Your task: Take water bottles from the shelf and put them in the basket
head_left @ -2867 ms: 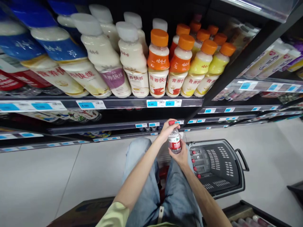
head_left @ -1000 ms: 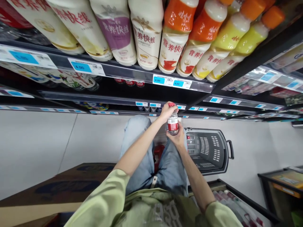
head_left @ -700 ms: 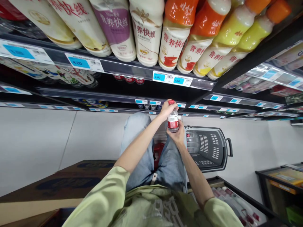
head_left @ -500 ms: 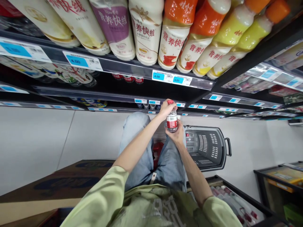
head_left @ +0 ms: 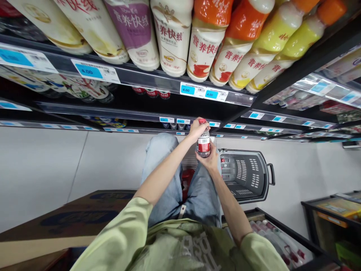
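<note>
I hold a small clear water bottle with a red label and red cap upright in front of me, over my knees. My left hand is closed around its neck and cap. My right hand cups the bottle's base from below, fingers wrapped round it. A grey plastic shopping basket stands on the floor just right of my hands; several red-capped bottles lie at its near end.
Black store shelves rise ahead, the top one lined with large milk-drink bottles and blue price tags. A brown cardboard box sits at my lower left. A crate of bottles lies at lower right. Pale floor tiles spread left.
The view has tilted down and nearer my body since the earliest frame. Both hands keep the bottle, which has risen slightly toward the lower shelf edge.
</note>
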Demonstrator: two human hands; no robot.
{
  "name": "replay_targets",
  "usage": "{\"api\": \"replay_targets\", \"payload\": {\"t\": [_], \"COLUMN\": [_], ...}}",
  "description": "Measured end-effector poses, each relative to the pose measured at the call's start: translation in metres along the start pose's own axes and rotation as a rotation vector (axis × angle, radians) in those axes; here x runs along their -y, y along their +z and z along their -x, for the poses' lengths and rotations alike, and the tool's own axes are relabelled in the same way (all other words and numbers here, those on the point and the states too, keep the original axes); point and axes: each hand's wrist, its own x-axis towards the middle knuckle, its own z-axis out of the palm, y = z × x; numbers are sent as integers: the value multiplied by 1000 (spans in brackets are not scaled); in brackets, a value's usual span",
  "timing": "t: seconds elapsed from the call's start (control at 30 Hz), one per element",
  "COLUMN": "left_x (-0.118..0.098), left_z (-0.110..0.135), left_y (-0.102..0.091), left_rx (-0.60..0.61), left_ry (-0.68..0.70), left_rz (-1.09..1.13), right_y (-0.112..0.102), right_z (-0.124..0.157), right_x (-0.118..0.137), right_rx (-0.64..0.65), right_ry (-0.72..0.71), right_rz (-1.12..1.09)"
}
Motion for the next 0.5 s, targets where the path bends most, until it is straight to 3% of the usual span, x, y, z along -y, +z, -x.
{"api": "replay_targets", "payload": {"t": [0.5], "left_x": [-2], "left_z": [1], "left_y": [1], "left_rx": [-4], "left_ry": [-35], "left_rz": [30], "right_y": [0], "right_z": [-2], "right_x": [1], "right_rx": [13], "right_ry": [18], "right_rz": [-56]}}
